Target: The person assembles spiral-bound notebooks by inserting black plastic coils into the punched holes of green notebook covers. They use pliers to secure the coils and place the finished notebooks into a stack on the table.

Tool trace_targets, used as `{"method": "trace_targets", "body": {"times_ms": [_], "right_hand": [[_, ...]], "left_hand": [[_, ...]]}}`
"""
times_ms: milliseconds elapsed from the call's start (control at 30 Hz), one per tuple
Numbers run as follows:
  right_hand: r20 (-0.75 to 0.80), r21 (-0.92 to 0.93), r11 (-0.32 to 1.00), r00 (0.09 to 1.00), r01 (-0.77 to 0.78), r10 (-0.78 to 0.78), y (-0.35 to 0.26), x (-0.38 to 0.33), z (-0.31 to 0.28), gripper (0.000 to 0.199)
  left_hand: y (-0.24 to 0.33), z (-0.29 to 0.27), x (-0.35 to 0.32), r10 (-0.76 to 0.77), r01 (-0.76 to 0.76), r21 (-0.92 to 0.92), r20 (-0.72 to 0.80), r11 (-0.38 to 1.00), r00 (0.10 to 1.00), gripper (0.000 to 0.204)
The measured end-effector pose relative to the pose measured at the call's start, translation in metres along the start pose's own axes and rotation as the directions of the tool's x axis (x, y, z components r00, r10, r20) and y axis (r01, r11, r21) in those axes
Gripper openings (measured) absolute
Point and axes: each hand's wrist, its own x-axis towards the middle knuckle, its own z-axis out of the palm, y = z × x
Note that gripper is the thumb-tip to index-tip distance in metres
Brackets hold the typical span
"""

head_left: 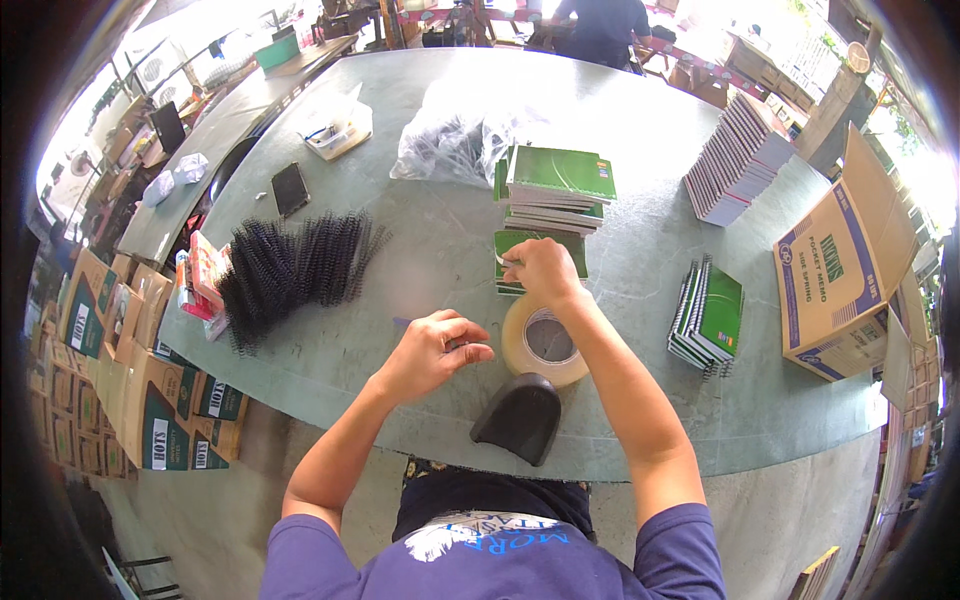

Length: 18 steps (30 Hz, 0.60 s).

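Note:
A short stack of green notebooks (pixel 560 243) lies in front of me, partly under my right hand (pixel 545 272). Its bent fingers close at the left edge of the top notebook, where a bit of white shows between them; the exact grip is partly hidden. Over the table to the left is my left hand (pixel 437 350), fingers loosely curled with a gap at the thumb and nothing visible in them. Beneath my right wrist lies a large roll of clear tape (pixel 518 345). A black, rounded block (pixel 520 415) sits nearer me, touching the roll.
Taller green notebooks (pixel 560 175) stand behind, beside a plastic bag (pixel 450 145). Black spiral coils (pixel 300 265) and a phone (pixel 290 190) lie left. Rightward are coil-bound notebooks (pixel 715 310), a tall notebook stack (pixel 735 160) and an open carton (pixel 830 270). A person (pixel 603 30) is beyond the table.

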Motion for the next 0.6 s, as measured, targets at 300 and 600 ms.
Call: {"method": "trace_targets", "body": {"times_ms": [300,600], "right_hand": [[-0.241,0.906,0.402,0.940,0.129,0.243,-0.036,-0.068,-0.038,0.023],[-0.476,-0.158,0.978,0.857,0.136,-0.196,-0.041,-0.122,-0.068,0.030]], "left_hand": [[-0.014,0.032,0.037,-0.259,-0.054,-0.913,-0.171,0.404,0.951,0.035],[-0.008,0.088,0.039,0.044,-0.070,-0.434,-0.069,0.898,0.997,0.028]]}}
